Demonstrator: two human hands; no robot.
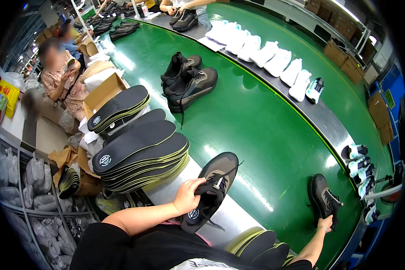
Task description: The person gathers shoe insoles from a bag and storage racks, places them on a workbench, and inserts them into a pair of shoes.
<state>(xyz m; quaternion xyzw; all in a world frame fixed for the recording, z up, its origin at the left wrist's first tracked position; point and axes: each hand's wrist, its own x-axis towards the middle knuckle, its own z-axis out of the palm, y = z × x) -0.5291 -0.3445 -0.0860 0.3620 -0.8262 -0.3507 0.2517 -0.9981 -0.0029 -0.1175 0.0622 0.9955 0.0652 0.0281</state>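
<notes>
Close to my body, my left hand [188,196] grips a dark grey-brown sneaker [224,168] by its tongue and collar. Its toe points away from me, the laces hang loose, and a printed insole shows inside. Out to the right, my right hand [326,223] has its fingers on the heel end of a second dark sneaker [320,194], over the green belt [265,148]. Left of my left hand rises a tall stack of black insoles [141,155] with yellow-green edges. A pair of dark sneakers [193,85] stands farther up the belt.
White shoes [278,62] line the metal ledge [321,118] beyond the belt; several light-blue and black shoes [357,166] sit at far right. More insoles [256,246] lie by my waist. A rack of wrapped items [40,198] stands at left. Co-workers [60,76] are at far left and top.
</notes>
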